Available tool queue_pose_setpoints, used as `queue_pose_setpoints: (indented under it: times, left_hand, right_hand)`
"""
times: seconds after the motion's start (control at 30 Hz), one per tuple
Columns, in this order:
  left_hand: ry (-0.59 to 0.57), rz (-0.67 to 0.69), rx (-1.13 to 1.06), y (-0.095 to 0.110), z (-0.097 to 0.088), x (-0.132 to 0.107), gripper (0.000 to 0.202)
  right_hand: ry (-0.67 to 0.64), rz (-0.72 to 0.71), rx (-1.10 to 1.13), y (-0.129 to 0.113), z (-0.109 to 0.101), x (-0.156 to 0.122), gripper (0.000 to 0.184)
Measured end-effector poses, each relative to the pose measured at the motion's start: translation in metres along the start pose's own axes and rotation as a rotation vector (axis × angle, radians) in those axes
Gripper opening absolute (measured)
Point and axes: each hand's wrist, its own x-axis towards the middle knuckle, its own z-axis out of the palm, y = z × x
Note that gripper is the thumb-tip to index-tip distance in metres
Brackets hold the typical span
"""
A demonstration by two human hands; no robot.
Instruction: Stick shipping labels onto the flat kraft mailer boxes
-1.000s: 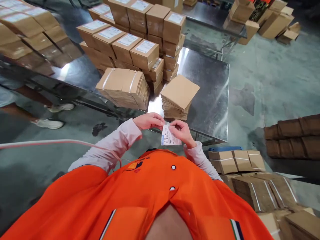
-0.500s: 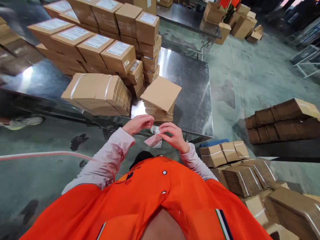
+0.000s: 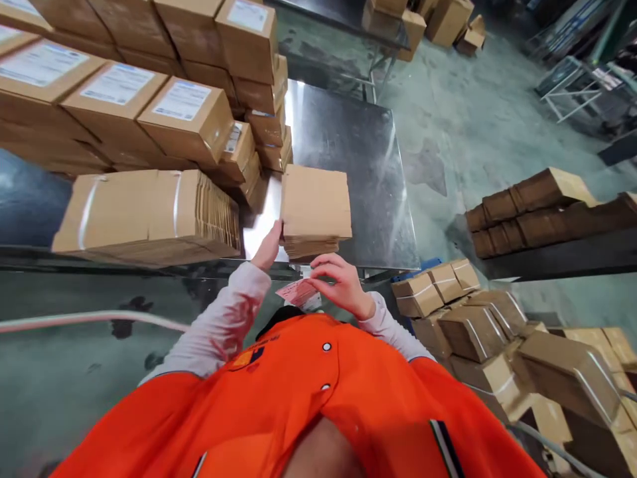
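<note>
My right hand (image 3: 341, 284) pinches a pinkish printed paper slip (image 3: 295, 292) just in front of the table edge. White paper shows behind and below the slip. Against the left side of a stack of flat cardboard sheets (image 3: 317, 202) rests my left hand (image 3: 269, 247), its fingers stretched forward and partly hidden at the sheets' edge. The stack stands near the front edge of the metal table (image 3: 368, 166), its top sheet lying square over the rest.
Left of the stack lies a strapped bundle of folded cartons (image 3: 129, 206). Behind it rise rows of closed labelled boxes (image 3: 184, 126). Strapped carton bundles (image 3: 478, 332) are piled on the floor at right. A pale hose (image 3: 99, 322) crosses the left side.
My left hand has moved forward and left to the cardboard stack. The stack's top sheet has turned square. My right hand still holds the slip, and the view has shifted.
</note>
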Motion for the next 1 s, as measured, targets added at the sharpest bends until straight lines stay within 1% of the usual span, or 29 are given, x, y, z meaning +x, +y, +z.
queue_pose_setpoints:
  times: [0.03, 0.07, 0.1, 0.13, 0.17, 0.23, 0.27, 0.3, 0.33, 0.4, 0.47, 0.6, 0.67, 0.73, 0.8, 0.87, 0.93, 1.0]
  left_hand:
    - [0.077, 0.052, 0.056, 0.003, -0.002, -0.010, 0.043]
    - [0.124, 0.125, 0.110, 0.009, -0.007, -0.018, 0.041]
    - [0.120, 0.197, 0.150, 0.017, -0.013, -0.026, 0.041]
    - [0.045, 0.257, 0.173, 0.027, -0.019, -0.032, 0.042]
    - [-0.100, 0.294, 0.183, 0.038, -0.024, -0.038, 0.041]
    - [-0.442, 0.298, 0.186, 0.058, -0.030, -0.048, 0.034]
    - [-0.560, 0.283, 0.181, 0.065, -0.030, -0.051, 0.031]
    - [-0.626, 0.267, 0.173, 0.070, -0.029, -0.054, 0.030]
    - [-0.640, 0.253, 0.163, 0.073, -0.026, -0.056, 0.029]
    - [-0.578, 0.238, 0.130, 0.072, -0.020, -0.058, 0.030]
    - [-0.525, 0.274, 0.113, 0.068, -0.014, -0.059, 0.030]
    - [-0.527, 0.385, 0.150, 0.068, -0.004, -0.062, 0.025]
    - [-0.503, 0.381, 0.159, 0.070, 0.003, -0.065, 0.024]
    - [-0.486, 0.345, 0.121, 0.067, 0.013, -0.068, 0.025]
    - [-0.500, 0.242, 0.022, 0.056, 0.023, -0.069, 0.028]
    - [-0.474, 0.078, -0.070, 0.036, 0.033, -0.071, 0.032]
    - [-0.373, -0.107, -0.147, 0.012, 0.040, -0.075, 0.032]
    - [-0.256, -0.299, -0.255, -0.009, 0.046, -0.082, 0.032]
  right_hand:
    - [0.000, 0.005, -0.007, 0.000, 0.000, 0.006, 0.014]
    - [0.009, 0.008, -0.012, 0.000, 0.001, 0.012, 0.014]
    - [0.025, 0.009, -0.012, 0.000, 0.000, 0.017, 0.014]
    - [0.047, 0.008, -0.010, 0.000, 0.000, 0.023, 0.015]
    - [0.068, 0.007, -0.008, -0.001, 0.000, 0.028, 0.016]
    - [0.094, 0.017, -0.015, -0.003, 0.000, 0.036, 0.015]
    - [0.098, 0.030, -0.027, -0.004, 0.000, 0.040, 0.015]
    - [0.098, 0.047, -0.044, -0.005, 0.000, 0.042, 0.014]
    - [0.098, 0.064, -0.062, -0.006, -0.001, 0.044, 0.013]
    - [0.103, 0.078, -0.082, -0.008, -0.002, 0.047, 0.012]
    - [0.106, 0.063, -0.071, -0.007, -0.006, 0.049, 0.012]
    - [0.061, 0.025, -0.043, -0.001, -0.017, 0.053, 0.014]
    - [0.018, 0.010, -0.034, 0.004, -0.025, 0.054, 0.013]
    - [-0.039, -0.014, -0.032, 0.010, -0.035, 0.055, 0.013]
    - [-0.105, -0.040, -0.053, 0.018, -0.046, 0.058, 0.016]
    - [-0.143, -0.050, -0.085, 0.029, -0.058, 0.065, 0.020]
    - [-0.138, -0.020, -0.087, 0.048, -0.069, 0.080, 0.024]
    - [-0.127, 0.051, -0.049, 0.074, -0.076, 0.105, 0.026]
